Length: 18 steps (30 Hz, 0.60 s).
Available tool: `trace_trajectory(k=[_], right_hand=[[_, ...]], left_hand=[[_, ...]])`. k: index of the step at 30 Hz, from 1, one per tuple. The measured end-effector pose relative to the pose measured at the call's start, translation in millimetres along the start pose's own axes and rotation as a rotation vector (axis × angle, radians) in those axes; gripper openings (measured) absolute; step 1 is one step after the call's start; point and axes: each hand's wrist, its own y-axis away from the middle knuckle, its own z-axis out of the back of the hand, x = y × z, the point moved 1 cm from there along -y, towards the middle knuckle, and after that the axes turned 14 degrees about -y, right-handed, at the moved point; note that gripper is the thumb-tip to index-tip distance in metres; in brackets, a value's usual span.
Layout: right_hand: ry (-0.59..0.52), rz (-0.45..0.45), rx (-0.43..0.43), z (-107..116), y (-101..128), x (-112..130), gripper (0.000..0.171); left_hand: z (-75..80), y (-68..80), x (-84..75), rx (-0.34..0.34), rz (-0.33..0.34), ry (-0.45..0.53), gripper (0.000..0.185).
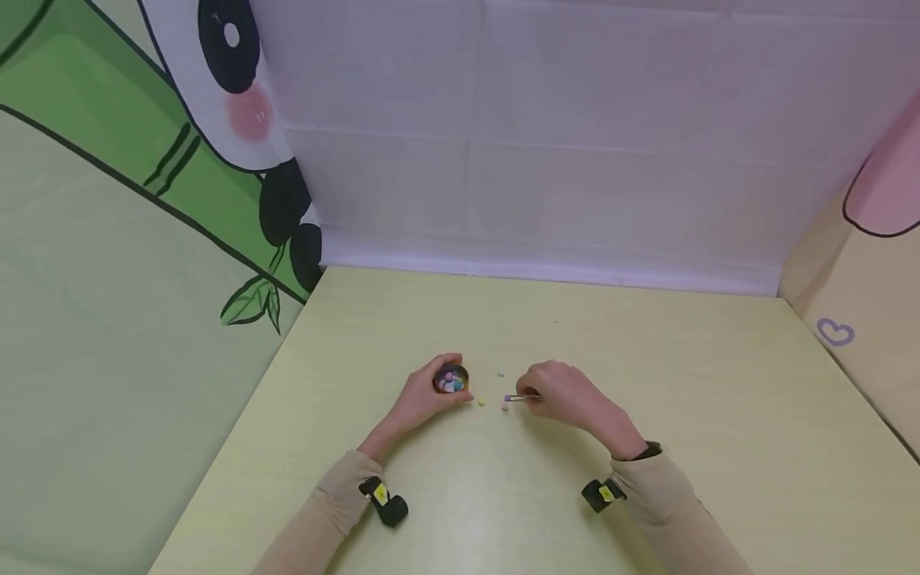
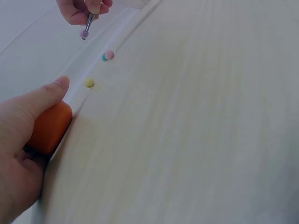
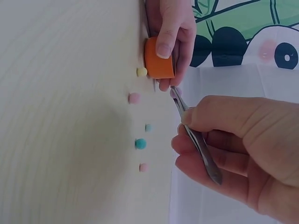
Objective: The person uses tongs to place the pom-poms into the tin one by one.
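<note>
My left hand (image 1: 422, 394) grips a small orange cup (image 2: 52, 127) standing on the table, thumb and fingers around its sides. Inside it, seen from the head, lie several small coloured balls (image 1: 450, 382). Between the thumb and fingers of my right hand (image 1: 571, 397) is a pair of metal tweezers (image 3: 200, 147). A purple ball (image 2: 84, 33) is pinched at their tips, raised over the table to the right of the cup. Beside the cup lies a yellow ball (image 3: 141, 72), with a pink ball (image 3: 134, 98) a little further off.
Further loose balls lie on the pale wooden table (image 1: 460, 511): a light blue one (image 3: 148, 127), a teal one (image 3: 140, 143) and another pink one (image 3: 143, 167). A white cloth wall (image 1: 546, 200) stands along the back edge, and printed cloth (image 1: 108, 319) hangs at the left.
</note>
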Motion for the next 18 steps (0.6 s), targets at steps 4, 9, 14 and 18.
trace_trajectory(k=[4,9,14,18], right_hand=[[0.007,0.022,-0.006,1.5,-8.2,2.4,0.025],[0.015,0.041,-0.011,2.2,-18.1,4.0,0.02],[-0.002,0.049,0.005,3.7,-26.6,6.5,0.014],[-0.015,0.057,0.017,5.0,-32.4,9.3,0.014]], left_hand=[[-0.7,-0.6,0.3,0.003,0.0,0.004,0.068],[-1.5,-1.8,2.1,0.006,-0.002,0.002,0.068],[-1.6,-2.2,1.7,0.002,-0.009,0.002,0.067],[-2.6,-2.6,2.5,0.011,-0.001,0.0,0.068]])
